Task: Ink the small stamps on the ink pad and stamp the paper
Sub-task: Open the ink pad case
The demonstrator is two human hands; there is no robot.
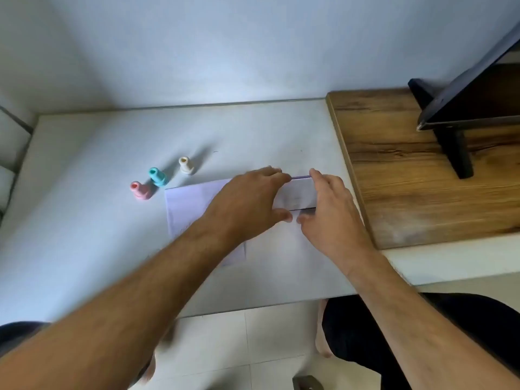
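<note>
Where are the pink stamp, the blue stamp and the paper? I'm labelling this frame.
pink stamp [139, 190], head view, on its body.
blue stamp [158, 177], head view, on its body.
paper [191, 201], head view, on the bare part left of the hands.

We see a matt white table top with a smooth, faintly mottled finish, a sheet of thin pale paper lying flat on it. Beside it stand three small stamps in smooth plastic: pink stamp, teal stamp and cream stamp, each with a soft sheen. To the right we find a wood-grain board, brown and satin, bearing a glossy black screen on a matt black stand.
</note>
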